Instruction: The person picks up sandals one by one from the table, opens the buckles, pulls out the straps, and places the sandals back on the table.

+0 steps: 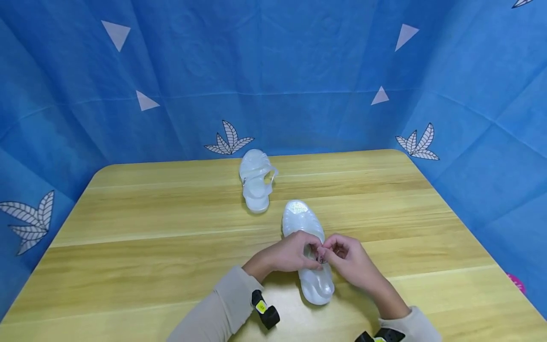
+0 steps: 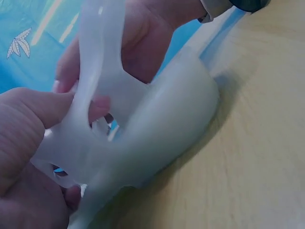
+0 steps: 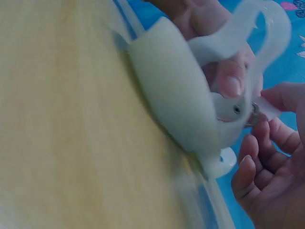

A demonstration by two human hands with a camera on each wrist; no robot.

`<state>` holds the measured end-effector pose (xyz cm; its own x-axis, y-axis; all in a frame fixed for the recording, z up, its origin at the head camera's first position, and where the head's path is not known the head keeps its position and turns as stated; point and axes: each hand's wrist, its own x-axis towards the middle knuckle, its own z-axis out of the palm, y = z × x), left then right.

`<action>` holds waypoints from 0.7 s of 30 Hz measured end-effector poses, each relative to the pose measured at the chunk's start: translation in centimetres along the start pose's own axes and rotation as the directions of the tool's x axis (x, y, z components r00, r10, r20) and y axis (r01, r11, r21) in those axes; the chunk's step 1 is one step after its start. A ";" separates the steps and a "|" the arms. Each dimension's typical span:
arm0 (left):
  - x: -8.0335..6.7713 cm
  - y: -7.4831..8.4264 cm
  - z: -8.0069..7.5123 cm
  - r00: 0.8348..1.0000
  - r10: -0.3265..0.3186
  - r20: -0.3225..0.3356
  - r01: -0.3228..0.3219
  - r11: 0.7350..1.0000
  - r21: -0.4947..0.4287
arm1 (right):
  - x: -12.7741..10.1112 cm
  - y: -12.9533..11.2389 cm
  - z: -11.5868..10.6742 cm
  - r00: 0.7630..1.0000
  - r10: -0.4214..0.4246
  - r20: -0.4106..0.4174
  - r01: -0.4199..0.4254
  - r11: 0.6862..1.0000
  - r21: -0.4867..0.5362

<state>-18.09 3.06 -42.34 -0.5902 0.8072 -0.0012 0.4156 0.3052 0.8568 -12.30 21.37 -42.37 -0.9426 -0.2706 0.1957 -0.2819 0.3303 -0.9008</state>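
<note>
Translucent jelly sandal [image 1: 308, 251] near the table's [image 1: 128, 247] front edge, second sandal [image 1: 255, 180] toward the back edge: left hand [image 1: 285, 254] and right hand [image 1: 348, 261] pinch its ankle strap [image 3: 267, 33] at the buckle [image 3: 252, 113], apparently mid-fastening; next likely calls for steady threading.

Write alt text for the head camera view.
Two hands, the left hand and right hand, pinch the strap of a translucent white jelly sandal lying on a wooden table. A matching second sandal lies farther back, before a blue patterned backdrop.
</note>
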 end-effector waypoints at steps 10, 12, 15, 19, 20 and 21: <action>-0.3 1.2 -0.9 1.000 -0.023 -0.015 0.026 0.979 0.204 | -0.5 0.3 -1.2 0.996 0.056 0.071 -0.060 0.997 0.056; -0.4 1.5 -1.1 1.000 -0.027 -0.013 0.029 0.965 0.262 | -0.5 0.2 -1.3 0.995 0.066 0.078 -0.071 0.996 0.062; -0.6 1.6 -1.3 1.000 -0.024 0.003 0.022 0.953 0.304 | -0.6 0.1 -1.4 0.993 0.082 0.088 -0.089 0.993 0.078; -0.7 1.5 -1.4 1.000 0.015 0.023 -0.021 0.967 0.252 | -0.7 0.1 -1.6 0.990 0.091 0.107 -0.103 0.989 0.108; -0.7 1.3 -1.4 0.999 0.027 0.025 -0.032 0.973 0.231 | -0.8 0.1 -1.7 0.989 0.092 0.114 -0.105 0.987 0.118; -0.7 1.2 -1.4 0.999 0.035 0.028 -0.040 0.977 0.207 | -0.8 0.1 -1.7 0.988 0.096 0.123 -0.111 0.986 0.128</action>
<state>-18.12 2.15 -40.56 -0.5561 0.8310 0.0144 0.5731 0.3709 0.7307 -11.89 23.17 -41.98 -0.9361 -0.3467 0.0594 -0.1498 0.2402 -0.9591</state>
